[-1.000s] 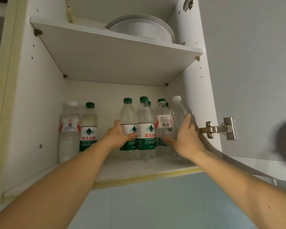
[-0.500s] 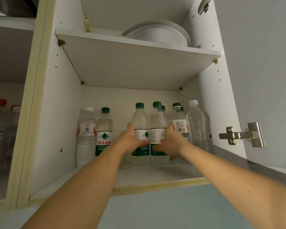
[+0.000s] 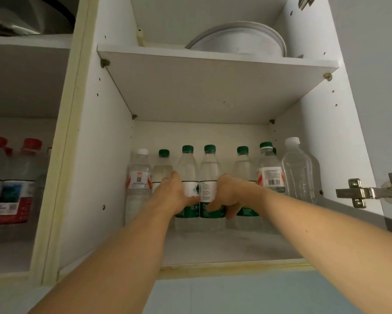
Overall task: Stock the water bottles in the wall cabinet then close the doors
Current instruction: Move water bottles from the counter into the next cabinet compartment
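Several water bottles stand in a row on the lower shelf [image 3: 235, 250] of the open wall cabinet. My left hand [image 3: 175, 193] wraps the left side of a green-capped bottle [image 3: 188, 168]. Right beside it stands a second green-capped bottle [image 3: 209, 168], gripped by my right hand [image 3: 230, 196]. The two bottles touch each other. To their left are a white-capped bottle [image 3: 139, 177] and another green-capped one [image 3: 163, 164]. To the right stand two more green-capped bottles [image 3: 242, 164] [image 3: 269, 173] and a label-free clear bottle [image 3: 298, 171].
The right cabinet door [image 3: 385, 87] is swung open, its metal hinge [image 3: 362, 192] jutting out at shelf height. White plates [image 3: 238, 41] sit on the upper shelf. The neighbouring left compartment holds red-capped bottles [image 3: 13, 177] and a metal pot [image 3: 27, 14] above.
The two held bottles have slid left along the shelf, opening a gap from the bottles on the right. My right hand went from open beside the clear bottle to gripping a green-capped one.
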A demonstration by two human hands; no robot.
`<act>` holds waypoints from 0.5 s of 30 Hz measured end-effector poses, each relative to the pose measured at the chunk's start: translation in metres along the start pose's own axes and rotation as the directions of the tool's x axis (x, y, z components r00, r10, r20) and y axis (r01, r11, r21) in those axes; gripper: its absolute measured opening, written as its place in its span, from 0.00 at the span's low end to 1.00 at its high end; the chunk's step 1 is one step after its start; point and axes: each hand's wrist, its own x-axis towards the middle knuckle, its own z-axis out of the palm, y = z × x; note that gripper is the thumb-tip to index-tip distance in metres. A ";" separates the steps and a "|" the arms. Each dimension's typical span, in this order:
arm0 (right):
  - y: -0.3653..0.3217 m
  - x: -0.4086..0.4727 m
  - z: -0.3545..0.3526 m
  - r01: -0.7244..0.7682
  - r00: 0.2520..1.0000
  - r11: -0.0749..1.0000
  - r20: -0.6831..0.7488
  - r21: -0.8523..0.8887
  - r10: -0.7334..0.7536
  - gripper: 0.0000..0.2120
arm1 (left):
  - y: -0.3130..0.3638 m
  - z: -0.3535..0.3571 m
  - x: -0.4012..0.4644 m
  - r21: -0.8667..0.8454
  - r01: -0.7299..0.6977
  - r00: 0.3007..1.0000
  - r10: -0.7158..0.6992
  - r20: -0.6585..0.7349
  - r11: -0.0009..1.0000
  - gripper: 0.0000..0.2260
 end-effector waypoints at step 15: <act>0.025 0.046 0.015 0.109 0.994 0.982 -0.046 0.154 -0.103 0.27 | -0.003 -0.017 0.028 0.612 -0.174 0.985 0.143 0.100 0.771 0.70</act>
